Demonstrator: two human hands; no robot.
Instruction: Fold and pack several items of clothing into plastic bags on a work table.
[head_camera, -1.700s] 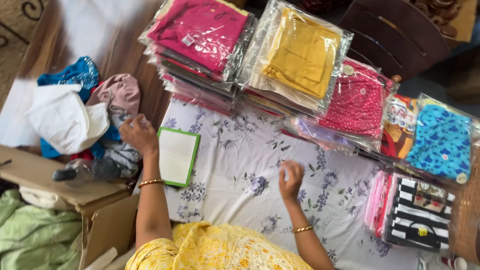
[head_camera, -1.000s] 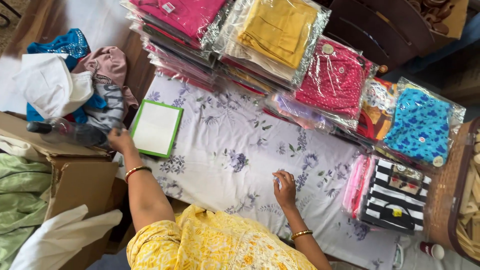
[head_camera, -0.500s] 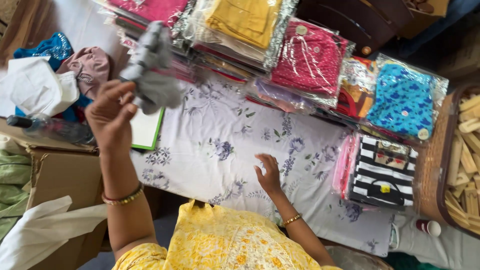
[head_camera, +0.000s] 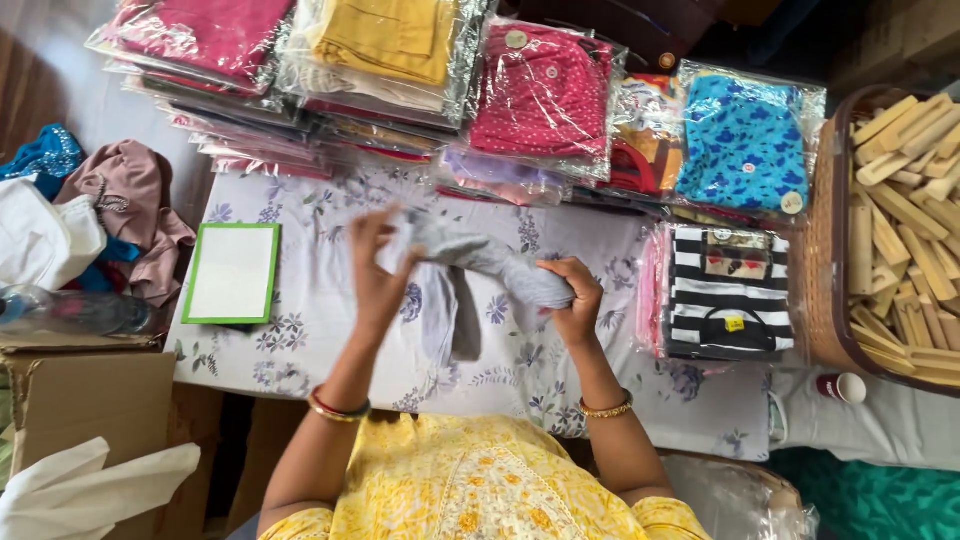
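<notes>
Head cam, looking straight down: both hands are up over the surface (head_camera: 300, 330), which is draped in a white floral cloth. The left hand (head_camera: 375, 275) has a clenched grip on one end of a soft grey fabric garment (head_camera: 470, 270), the right hand (head_camera: 575, 300) grasps the other end, so it hangs stretched between them just above the cloth. A green-bordered white board (head_camera: 233, 272) lies to the left, and a black-and-white striped packet (head_camera: 728, 292) sits to the right.
</notes>
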